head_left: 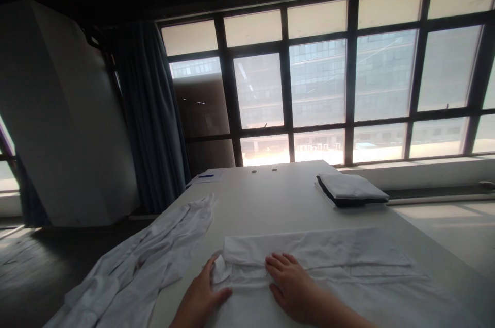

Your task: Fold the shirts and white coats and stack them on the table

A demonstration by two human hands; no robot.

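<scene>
A white shirt [328,250] lies partly folded on the white table in front of me, with what looks like its collar at the left end. At that end my left hand [204,289] rests against the collar edge, its thumb spread away from the fingers. My right hand [290,284] lies flat on the shirt, fingers stretched out over the cloth near the collar. Both hands touch the fabric without grasping it. The shirt's near part runs out of view at the bottom.
Another white garment [143,266] lies rumpled along the table's left edge and hangs over it. A folded stack of white and black cloth [351,187] sits at the right edge. Paper with a dark blue pen [206,176] lies at the far left corner of the table [263,199].
</scene>
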